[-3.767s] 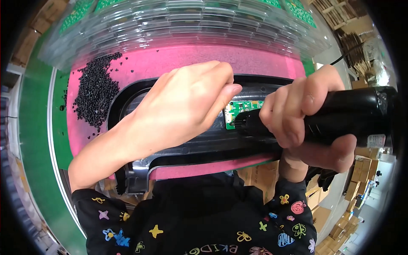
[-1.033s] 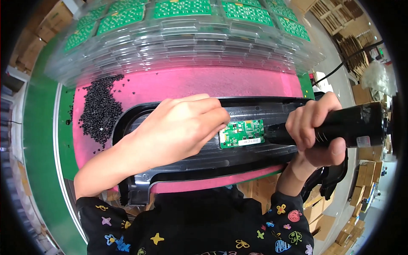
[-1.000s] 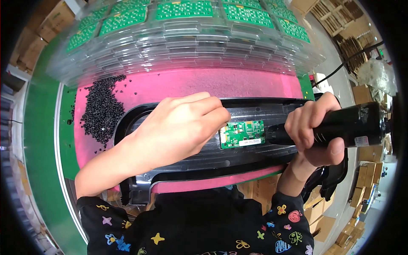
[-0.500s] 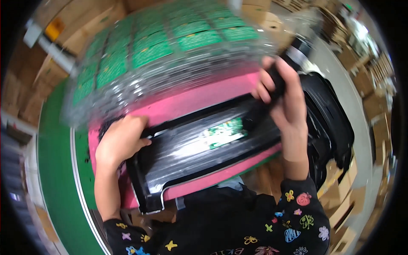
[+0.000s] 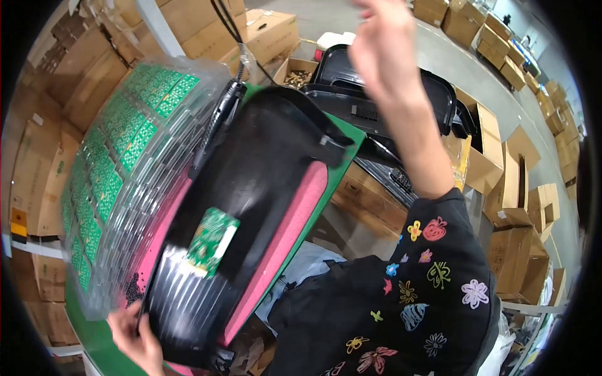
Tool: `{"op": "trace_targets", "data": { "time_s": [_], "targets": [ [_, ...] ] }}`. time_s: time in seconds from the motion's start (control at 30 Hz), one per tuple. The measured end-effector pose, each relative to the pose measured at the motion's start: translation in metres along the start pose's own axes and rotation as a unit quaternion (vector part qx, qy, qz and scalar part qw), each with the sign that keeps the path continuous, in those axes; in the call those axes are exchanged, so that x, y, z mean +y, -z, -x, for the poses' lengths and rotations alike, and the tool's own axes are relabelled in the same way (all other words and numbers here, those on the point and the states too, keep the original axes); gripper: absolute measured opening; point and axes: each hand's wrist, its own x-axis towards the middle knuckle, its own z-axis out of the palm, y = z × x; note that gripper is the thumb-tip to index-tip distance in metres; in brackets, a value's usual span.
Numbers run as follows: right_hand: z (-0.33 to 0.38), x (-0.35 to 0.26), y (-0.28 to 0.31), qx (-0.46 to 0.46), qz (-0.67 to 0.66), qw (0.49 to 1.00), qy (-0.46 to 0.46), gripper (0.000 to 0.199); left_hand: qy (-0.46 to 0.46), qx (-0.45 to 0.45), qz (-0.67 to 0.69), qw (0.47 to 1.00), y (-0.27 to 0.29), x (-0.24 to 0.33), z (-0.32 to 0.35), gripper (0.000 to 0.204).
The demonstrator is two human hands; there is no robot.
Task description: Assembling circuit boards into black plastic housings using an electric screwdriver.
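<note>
Dozens of cardboard boxes (image 5: pixel 501 269) crowd a workshop behind a narrow green table (image 5: pixel 353 143), which is spread with a pink mat (image 5: pixel 276 250). At the table's far side rises a stack of clear trays (image 5: pixel 145 191) bearing rows of green boards (image 5: pixel 133 153). Across the mat, set at a slant, lies a long black shell (image 5: pixel 257 163), hollow side up; more dark shells (image 5: pixel 436 94) lie piled beyond the table's end. The worker's right hand (image 5: pixel 385 59), raised near that pile and blurred, runs to the frame's upper edge; whether it is empty or holding anything cannot be told. The left hand (image 5: pixel 134 341) grasps the shell's rim at its lower-left end, between thumb and fingers. A slim black tool (image 5: pixel 216 122) rests upright-looking between trays and shell, apart from both hands. Inside the shell, roughly midway along, sits a green circuit board (image 5: pixel 213 241) with a white strip (image 5: pixel 225 242) along one edge. Small black pieces (image 5: pixel 133 292) are scattered just beside the left hand. Careful handling, by the look of it, means keeping fingertips on the rim, clear of the board, and steadying the shell's unheld far end.
</note>
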Motion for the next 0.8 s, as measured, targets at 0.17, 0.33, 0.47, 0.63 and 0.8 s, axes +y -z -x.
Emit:
{"op": "trace_targets", "data": {
  "time_s": [0.17,0.33,0.47,0.63,0.8],
  "targets": [
    [-0.054,0.033,0.163,0.149,0.346,0.926,0.031,0.026,0.052,0.43,-0.086,0.897,0.033,-0.005,0.086,0.048],
    [-0.005,0.087,0.271,-0.069,0.69,0.702,-0.162,0.044,0.133,0.603,-0.054,0.785,0.083,-0.089,0.184,0.033],
    [0.049,0.105,0.3,-0.303,0.644,0.628,-0.313,0.044,0.133,0.597,-0.048,0.79,0.128,-0.124,0.279,0.027],
    [0.078,0.105,0.3,-0.147,0.836,0.488,-0.204,0.049,0.128,0.575,-0.03,0.807,0.136,-0.12,0.307,0.021],
    [0.054,0.09,0.321,-0.024,0.913,0.406,0.004,0.07,0.131,0.705,0.314,0.622,0.112,-0.09,0.263,0.016]
  ]
}}
